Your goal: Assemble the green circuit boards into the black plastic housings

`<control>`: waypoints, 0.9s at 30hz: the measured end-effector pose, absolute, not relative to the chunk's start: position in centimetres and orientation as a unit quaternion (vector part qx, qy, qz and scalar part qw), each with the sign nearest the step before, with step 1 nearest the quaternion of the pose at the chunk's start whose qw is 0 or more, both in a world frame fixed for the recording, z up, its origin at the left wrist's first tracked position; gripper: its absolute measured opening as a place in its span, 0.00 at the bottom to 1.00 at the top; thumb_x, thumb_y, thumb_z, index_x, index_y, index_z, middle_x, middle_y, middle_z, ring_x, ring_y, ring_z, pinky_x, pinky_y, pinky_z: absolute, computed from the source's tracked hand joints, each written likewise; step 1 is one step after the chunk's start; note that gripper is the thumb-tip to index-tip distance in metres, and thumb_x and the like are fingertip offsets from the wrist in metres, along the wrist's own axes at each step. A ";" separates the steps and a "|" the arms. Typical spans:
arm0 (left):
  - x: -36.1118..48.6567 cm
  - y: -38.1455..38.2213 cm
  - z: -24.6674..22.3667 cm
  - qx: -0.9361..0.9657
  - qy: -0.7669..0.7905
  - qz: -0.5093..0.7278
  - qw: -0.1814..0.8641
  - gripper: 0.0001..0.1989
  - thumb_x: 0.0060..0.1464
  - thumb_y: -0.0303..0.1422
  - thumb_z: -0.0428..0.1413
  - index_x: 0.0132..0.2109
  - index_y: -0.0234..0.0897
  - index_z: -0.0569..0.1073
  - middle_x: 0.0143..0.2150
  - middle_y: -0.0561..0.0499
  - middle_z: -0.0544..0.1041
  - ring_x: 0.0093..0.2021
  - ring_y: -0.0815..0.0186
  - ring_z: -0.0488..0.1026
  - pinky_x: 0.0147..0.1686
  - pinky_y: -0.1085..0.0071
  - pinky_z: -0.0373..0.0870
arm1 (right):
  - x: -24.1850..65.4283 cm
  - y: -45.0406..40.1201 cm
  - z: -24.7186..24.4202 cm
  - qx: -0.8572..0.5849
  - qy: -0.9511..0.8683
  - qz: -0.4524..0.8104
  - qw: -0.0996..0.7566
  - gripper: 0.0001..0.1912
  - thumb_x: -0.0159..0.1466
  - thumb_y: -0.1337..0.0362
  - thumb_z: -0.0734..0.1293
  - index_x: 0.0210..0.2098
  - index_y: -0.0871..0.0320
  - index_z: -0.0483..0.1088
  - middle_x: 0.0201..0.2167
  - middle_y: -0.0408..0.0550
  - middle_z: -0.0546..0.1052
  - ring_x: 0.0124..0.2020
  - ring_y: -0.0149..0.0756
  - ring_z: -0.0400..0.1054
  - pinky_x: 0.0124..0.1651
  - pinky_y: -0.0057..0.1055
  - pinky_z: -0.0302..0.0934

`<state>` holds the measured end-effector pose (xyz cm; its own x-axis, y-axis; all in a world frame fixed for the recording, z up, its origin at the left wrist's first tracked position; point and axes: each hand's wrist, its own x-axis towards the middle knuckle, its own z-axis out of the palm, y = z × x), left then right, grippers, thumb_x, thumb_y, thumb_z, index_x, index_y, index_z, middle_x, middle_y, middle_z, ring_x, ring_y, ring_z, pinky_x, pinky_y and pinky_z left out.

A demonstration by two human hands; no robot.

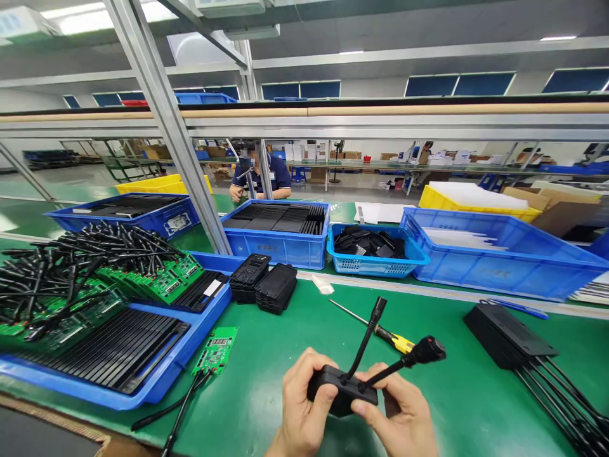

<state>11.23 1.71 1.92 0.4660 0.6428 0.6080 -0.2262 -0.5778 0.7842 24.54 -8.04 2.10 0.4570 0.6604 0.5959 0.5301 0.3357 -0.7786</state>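
Observation:
Both hands hold one small black plastic case (pixel 343 401) above the green bench. My left hand (pixel 304 400) grips its left end, thumb on the near face. My right hand (pixel 397 406) pinches the right end between thumb and fingers. Two short black cables (pixel 364 339) with connector ends stick up from the case's top edge. Behind the case lies a screwdriver (pixel 397 339) with a yellow and black handle. To the left, a green circuit board (pixel 216 351) with two black leads rests on the bench.
A blue tray (pixel 157 387) at left holds black panels and piled circuit boards (pixel 166 279) with cables. Stacked black covers (pixel 276 289) stand beyond. Blue bins (pixel 276 247) and a basket (pixel 375 265) line the back. Assembled black cases (pixel 509 333) lie right. A person (pixel 278 174) sits opposite.

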 end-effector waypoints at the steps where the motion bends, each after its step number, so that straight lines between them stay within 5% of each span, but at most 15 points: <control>1: 11.2 1.8 2.1 0.739 0.134 0.491 0.441 0.14 0.62 0.44 0.51 0.39 0.40 0.72 0.31 0.52 0.72 0.31 0.65 0.67 0.31 0.72 0.63 | 24.6 -8.0 2.3 -0.564 -0.520 0.045 0.640 0.11 0.58 0.54 0.74 0.30 0.55 0.77 0.25 0.46 0.78 0.26 0.37 0.73 0.29 0.27 0.69; 14: 11.5 1.9 3.2 0.783 0.052 0.496 0.372 0.13 0.61 0.44 0.54 0.43 0.38 0.73 0.31 0.49 0.76 0.31 0.65 0.71 0.31 0.71 0.68 | 24.9 -8.9 1.2 -0.505 -0.528 0.039 0.682 0.07 0.60 0.59 0.73 0.35 0.53 0.75 0.27 0.46 0.77 0.29 0.38 0.73 0.31 0.30 0.71; 17: 11.2 3.4 2.9 0.812 -0.012 0.475 0.339 0.05 0.61 0.32 0.55 0.44 0.38 0.72 0.34 0.46 0.78 0.35 0.63 0.76 0.35 0.68 0.75 | 26.5 -9.3 1.8 -0.437 -0.598 0.019 0.671 0.07 0.62 0.60 0.71 0.40 0.51 0.75 0.29 0.46 0.79 0.31 0.39 0.76 0.35 0.34 0.73; 22: 10.5 4.3 3.7 0.884 -0.095 0.439 0.128 0.09 0.58 0.22 0.53 0.37 0.39 0.76 0.31 0.48 0.82 0.34 0.63 0.80 0.41 0.65 0.79 | 30.5 -12.0 4.1 -0.580 -0.672 0.144 0.438 0.11 0.68 0.61 0.64 0.48 0.48 0.75 0.51 0.50 0.76 0.50 0.43 0.73 0.50 0.37 0.71; 27: 11.8 2.5 3.2 0.928 -0.128 0.349 0.029 0.13 0.58 0.21 0.52 0.41 0.40 0.79 0.33 0.46 0.83 0.38 0.59 0.81 0.45 0.62 0.78 | 29.8 -13.4 3.4 -0.635 -0.727 0.076 0.250 0.41 0.63 0.60 0.70 0.69 0.58 0.49 0.61 0.60 0.65 0.59 0.48 0.64 0.55 0.36 0.66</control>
<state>11.77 2.54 3.16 0.7233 -0.2177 0.6554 -0.2578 -0.9655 -0.0362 29.78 -13.39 3.44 -0.0689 0.9610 0.2677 0.8854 0.1826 -0.4274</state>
